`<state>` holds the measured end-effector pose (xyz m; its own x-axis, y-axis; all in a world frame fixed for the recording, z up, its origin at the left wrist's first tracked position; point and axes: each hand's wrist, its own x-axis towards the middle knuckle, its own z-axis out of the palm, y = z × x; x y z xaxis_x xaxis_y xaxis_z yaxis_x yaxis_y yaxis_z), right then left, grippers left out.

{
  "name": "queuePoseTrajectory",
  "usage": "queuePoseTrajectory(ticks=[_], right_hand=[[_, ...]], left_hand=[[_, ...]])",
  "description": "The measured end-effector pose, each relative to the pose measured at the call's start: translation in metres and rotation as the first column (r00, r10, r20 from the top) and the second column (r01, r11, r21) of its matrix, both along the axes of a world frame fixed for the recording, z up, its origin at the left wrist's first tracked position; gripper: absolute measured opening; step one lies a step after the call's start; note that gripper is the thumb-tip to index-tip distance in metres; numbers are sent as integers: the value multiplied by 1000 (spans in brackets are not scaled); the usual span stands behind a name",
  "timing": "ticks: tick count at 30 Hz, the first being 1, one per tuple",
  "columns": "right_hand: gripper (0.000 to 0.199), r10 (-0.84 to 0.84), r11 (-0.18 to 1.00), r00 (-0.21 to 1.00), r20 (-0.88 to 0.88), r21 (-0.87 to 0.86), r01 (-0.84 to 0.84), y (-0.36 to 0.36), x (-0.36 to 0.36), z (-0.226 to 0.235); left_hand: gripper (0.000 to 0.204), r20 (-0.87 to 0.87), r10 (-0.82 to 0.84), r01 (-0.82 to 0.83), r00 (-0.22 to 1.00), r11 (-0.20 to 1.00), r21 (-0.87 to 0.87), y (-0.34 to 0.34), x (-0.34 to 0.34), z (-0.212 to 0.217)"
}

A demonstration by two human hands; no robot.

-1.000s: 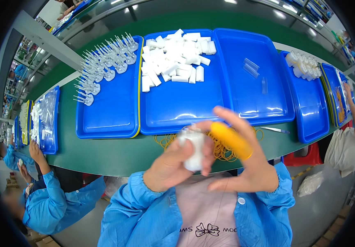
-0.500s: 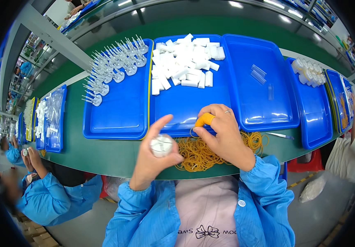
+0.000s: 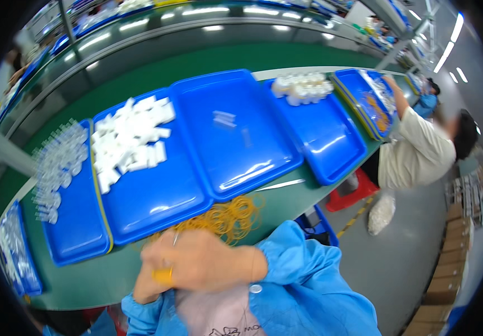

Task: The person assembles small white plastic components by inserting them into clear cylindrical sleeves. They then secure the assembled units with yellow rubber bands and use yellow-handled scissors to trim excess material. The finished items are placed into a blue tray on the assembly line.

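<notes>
My two hands meet in front of my chest, just below the near edge of the table. My right hand [image 3: 205,260] is blurred, its fingers curled inward, with a ring and a yellow finger cover [image 3: 163,276] showing. Most of my left hand [image 3: 145,284] is hidden behind it, so its fingers do not show. Whatever lies between the hands cannot be seen. Just beyond them spreads a heap of yellow rubber bands [image 3: 231,219]. Past that is a blue tray [image 3: 160,196] with many white cylindrical pieces [image 3: 132,134] piled at its far end.
To the left, another blue tray [image 3: 79,238] holds clear, thin-stemmed parts [image 3: 59,162]. On the right, a blue tray [image 3: 241,151] has a few clear tubes [image 3: 224,119]; one beyond carries white rolls [image 3: 303,88]. Tweezers [image 3: 280,185] lie nearby. A person [image 3: 420,145] works at the far right.
The view has swung to the right. My right hand has come over to my left hand near my body. The round white bundle that my left hand held is now out of sight.
</notes>
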<state>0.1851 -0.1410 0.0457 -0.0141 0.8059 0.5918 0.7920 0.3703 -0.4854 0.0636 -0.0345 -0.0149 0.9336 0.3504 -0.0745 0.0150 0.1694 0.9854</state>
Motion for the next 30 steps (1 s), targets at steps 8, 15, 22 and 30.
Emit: queuePoseTrajectory(ticks=[8, 15, 22, 30], right_hand=[[17, -147, 981, 985, 96, -116, 157, -34, 8, -5], [31, 334, 870, 594, -731, -3, -493, -42, 17, -18], [55, -11, 872, -201, -980, 89, -482, -33, 27, -18], [41, -254, 942, 957, -143, -260, 212, -26, -2, -24]], left_hand=[[56, 232, 144, 49, 962, 744, -666, 0, -4, 17], [46, 207, 394, -14, 895, 489, -872, -3, 5, 12], [67, 156, 359, -385, 920, 762, 521, -9, -1, 19], [84, 101, 241, -246, 965, 706, 665, -15, 10, 16]])
